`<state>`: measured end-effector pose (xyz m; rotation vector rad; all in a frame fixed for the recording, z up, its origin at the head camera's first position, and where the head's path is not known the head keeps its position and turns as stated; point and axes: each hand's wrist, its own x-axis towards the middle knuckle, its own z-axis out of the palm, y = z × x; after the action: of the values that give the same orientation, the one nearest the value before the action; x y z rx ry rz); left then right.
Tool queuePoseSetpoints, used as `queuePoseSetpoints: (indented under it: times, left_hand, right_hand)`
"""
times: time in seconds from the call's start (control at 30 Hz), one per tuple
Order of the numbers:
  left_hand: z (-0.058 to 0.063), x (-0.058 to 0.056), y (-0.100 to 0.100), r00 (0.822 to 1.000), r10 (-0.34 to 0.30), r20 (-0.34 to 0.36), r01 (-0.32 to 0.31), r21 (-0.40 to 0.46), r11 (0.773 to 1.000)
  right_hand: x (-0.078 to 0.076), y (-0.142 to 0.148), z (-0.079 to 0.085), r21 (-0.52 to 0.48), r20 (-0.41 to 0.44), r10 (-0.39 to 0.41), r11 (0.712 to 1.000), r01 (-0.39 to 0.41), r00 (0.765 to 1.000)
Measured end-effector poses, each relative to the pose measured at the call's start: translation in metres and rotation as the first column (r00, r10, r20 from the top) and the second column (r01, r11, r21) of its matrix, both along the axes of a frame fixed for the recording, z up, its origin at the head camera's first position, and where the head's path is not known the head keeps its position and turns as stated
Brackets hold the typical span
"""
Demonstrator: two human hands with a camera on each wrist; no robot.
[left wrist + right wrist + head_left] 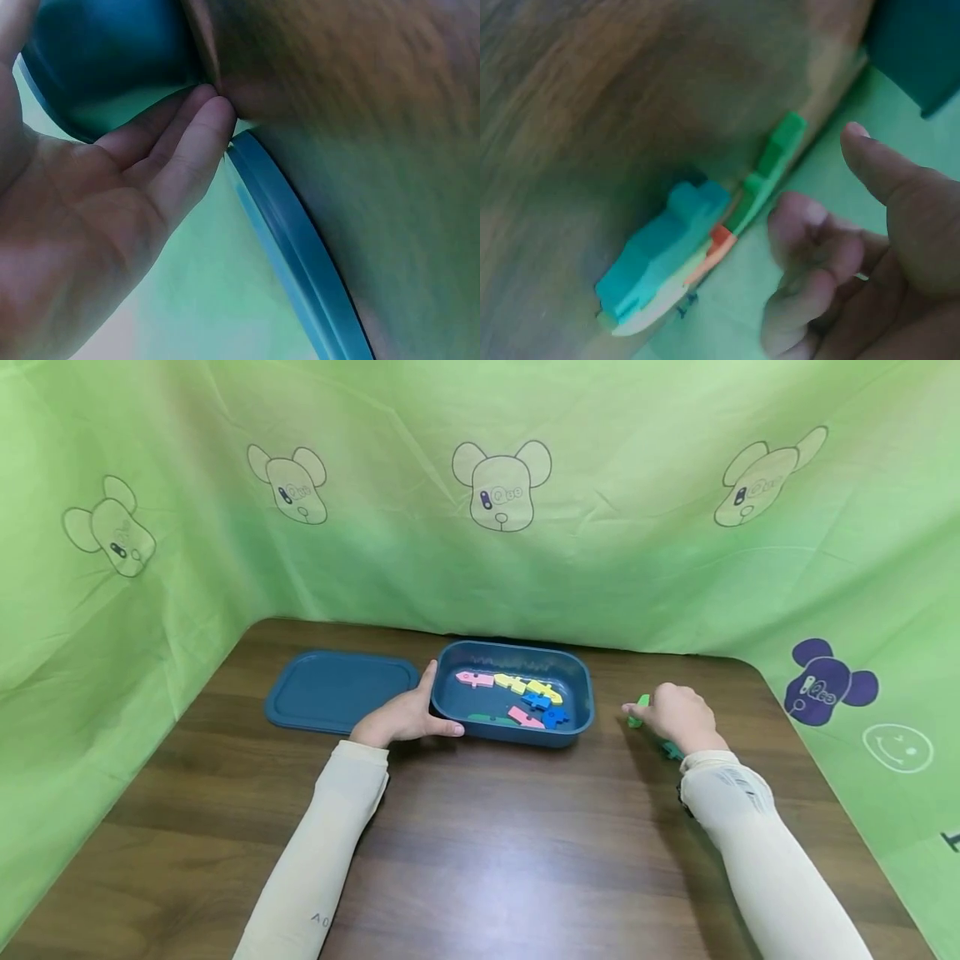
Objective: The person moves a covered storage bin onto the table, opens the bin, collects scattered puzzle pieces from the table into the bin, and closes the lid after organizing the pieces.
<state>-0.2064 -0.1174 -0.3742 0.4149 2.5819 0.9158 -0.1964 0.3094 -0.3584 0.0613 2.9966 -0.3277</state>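
A dark blue box (pixel 525 735) stands near the back of the table, holding several small shaped pieces in pink, yellow, blue and green. My left hand (pixel 405 714) rests against its left end, thumb along the front wall and fingers extended at the side. To the right of the box, my right hand (pixel 681 714) is low over loose pieces, thumb and bent fingers apart with nothing between them in the right wrist view. By its fingertips is a bright green piece (pixel 772 165); a teal piece (pixel 664 244), an orange piece (pixel 711 255) and a cream piece (pixel 656 307) lie nearby.
The box's blue lid (pixel 341 689) lies flat on the wooden table (pixel 480 852), left of the box and close to my left hand. A green cloth (pixel 390 560) with printed bear heads hangs behind the table and along its sides.
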Motion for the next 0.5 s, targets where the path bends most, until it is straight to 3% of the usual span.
queuePoseSetpoints:
  times: [0.1,0.23,0.5]
  left_hand:
    - [-0.0018,0.0008,-0.0009,1.000,-0.001,0.010,0.000,0.018,1.000]
    - [-0.0023,0.0010,-0.0011,1.000,-0.007,0.008,0.007,0.034,0.999]
    - [0.0014,-0.0006,-0.0042,1.000,-0.004,0.006,0.004,0.030,1.000]
  right_hand:
    - [-0.0026,-0.0028,-0.0052,0.026,0.034,-0.027,0.999,0.026,0.999]
    - [-0.0027,-0.0062,-0.0076,0.051,0.040,-0.008,0.999,0.006,0.999]
    - [0.0050,-0.0056,-0.0068,0.000,0.027,0.131,0.991,-0.132,0.991]
